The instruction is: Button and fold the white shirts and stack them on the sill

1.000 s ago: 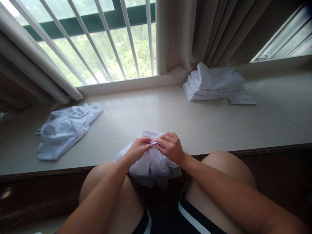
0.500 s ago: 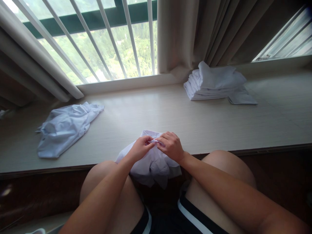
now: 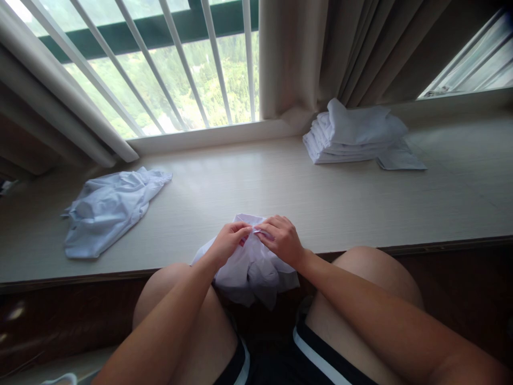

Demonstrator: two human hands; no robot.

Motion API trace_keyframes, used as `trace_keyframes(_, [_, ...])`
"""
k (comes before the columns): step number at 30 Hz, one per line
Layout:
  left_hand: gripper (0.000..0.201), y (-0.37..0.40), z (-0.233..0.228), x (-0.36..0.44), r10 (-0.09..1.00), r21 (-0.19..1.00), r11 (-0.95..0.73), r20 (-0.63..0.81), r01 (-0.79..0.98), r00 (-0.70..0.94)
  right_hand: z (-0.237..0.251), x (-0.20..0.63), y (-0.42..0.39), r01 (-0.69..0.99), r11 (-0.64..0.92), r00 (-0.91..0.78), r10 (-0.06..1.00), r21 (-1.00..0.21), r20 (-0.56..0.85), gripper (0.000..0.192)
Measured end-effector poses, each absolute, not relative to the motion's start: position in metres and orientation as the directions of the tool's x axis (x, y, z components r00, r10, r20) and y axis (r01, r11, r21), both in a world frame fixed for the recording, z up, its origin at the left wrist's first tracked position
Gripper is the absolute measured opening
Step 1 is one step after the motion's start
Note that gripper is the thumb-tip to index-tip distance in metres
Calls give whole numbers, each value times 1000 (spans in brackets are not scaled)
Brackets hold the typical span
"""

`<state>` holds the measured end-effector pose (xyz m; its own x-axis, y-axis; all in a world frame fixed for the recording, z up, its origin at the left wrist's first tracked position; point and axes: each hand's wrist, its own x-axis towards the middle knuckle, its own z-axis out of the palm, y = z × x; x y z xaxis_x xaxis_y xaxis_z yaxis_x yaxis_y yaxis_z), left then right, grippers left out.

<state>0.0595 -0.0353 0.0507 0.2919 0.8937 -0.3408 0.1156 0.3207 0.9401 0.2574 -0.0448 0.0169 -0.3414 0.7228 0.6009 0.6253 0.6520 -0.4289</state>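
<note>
You are handling a white garment (image 3: 256, 270) of thin cloth, its finish presenting matt and creased. The crumpled garment (image 3: 110, 214) at left is showing similar matt cloth, wrinkled throughout. The folded stack (image 3: 360, 131) is displaying matt white fabric, smoother along its folds. Your ledge (image 3: 224, 182) is presenting a pale, finely lined, wood-look top and is giving off a faint satin sheen. The grey-brown curtain (image 3: 292, 59) is hanging in matt, opaque cloth. The window bars (image 3: 249, 64) are appearing smooth and painted. The dark brown surface (image 3: 60, 313) below is reflecting glossy highlights. Your shorts (image 3: 276, 369) are reading as matt cloth.
</note>
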Motion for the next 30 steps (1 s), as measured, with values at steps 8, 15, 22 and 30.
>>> trace_keyframes(8, [26,-35,53,62,901,958,230,-276,169,334,13,258,-44,584,660,-333,726,-474,602,12])
trace_keyframes(15, [35,-38,61,62,903,967,53,-153,250,402,16,257,-47,530,579,-250,805,-620,539,12])
trace_keyframes(22, [36,-37,57,63,937,925,-59,-78,375,340,21,257,-46,469,553,-242,830,-689,502,12])
trace_keyframes(30, [31,-34,49,63,950,914,-89,-42,396,310,23,263,-39,431,583,-317,812,-688,490,11])
